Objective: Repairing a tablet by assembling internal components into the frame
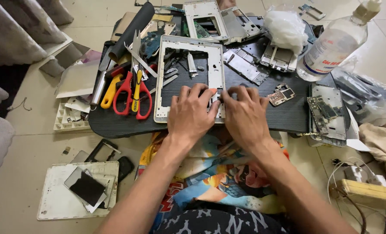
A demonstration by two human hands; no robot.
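The white tablet frame (188,78), hollow and rectangular, lies flat under both hands' fingers (201,93) pressing its lower right corner.

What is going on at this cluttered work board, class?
A person sits on the floor with both hands pressed on the lower right corner of a white tablet frame that lies on a dark board. The left hand and right hand meet there, fingertips on the frame's edge. Red-handled scissors lie to the left, a small circuit board to the right, and a clear bottle lies on its side further back.
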